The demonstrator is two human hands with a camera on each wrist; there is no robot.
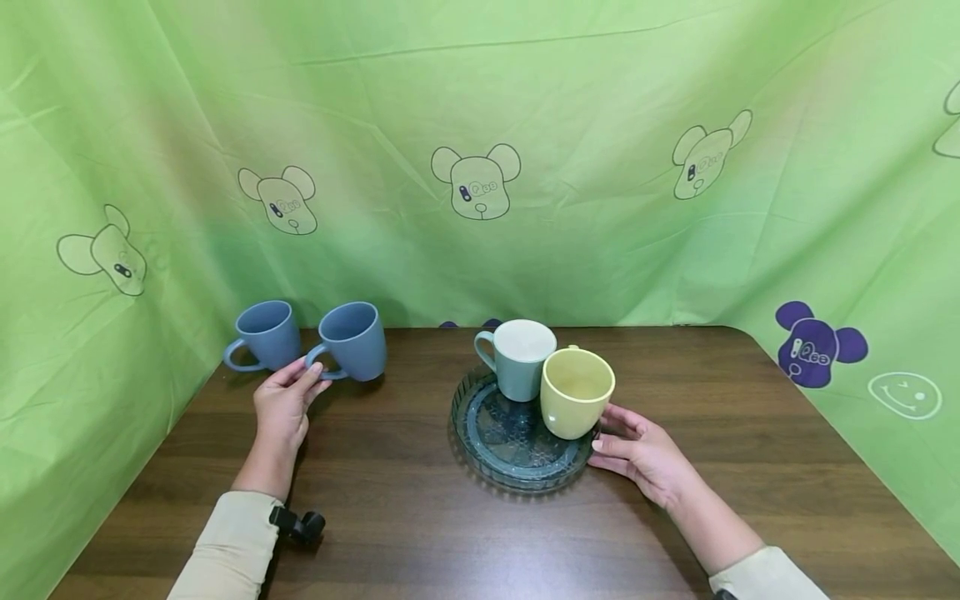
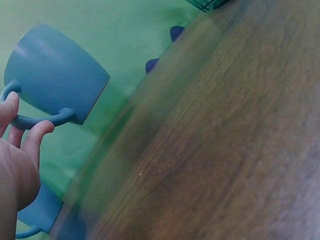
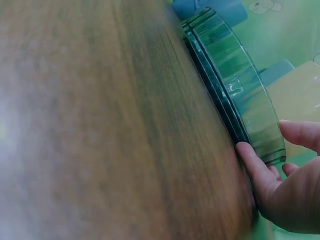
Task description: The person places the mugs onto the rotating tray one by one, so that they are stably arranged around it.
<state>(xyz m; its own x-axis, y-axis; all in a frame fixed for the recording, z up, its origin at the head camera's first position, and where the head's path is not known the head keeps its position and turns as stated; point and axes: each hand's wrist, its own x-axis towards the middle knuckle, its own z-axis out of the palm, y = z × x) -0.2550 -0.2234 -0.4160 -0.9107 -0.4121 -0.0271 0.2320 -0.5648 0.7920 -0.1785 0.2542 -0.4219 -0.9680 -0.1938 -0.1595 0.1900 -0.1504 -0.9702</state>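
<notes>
My left hand pinches the handle of a blue mug between thumb and fingers. In the left wrist view that mug is upright, with a gap between its base and the tabletop. A second blue mug stands just left of it. My right hand grips the near right rim of a round dark-tinted glass tray, thumb at the top edge and fingers low on its side. On the tray are a light blue mug with a white inside and a yellow mug, close together.
The brown wooden table carries everything. A green cloth with bear faces hangs behind and along both sides, close behind the blue mugs.
</notes>
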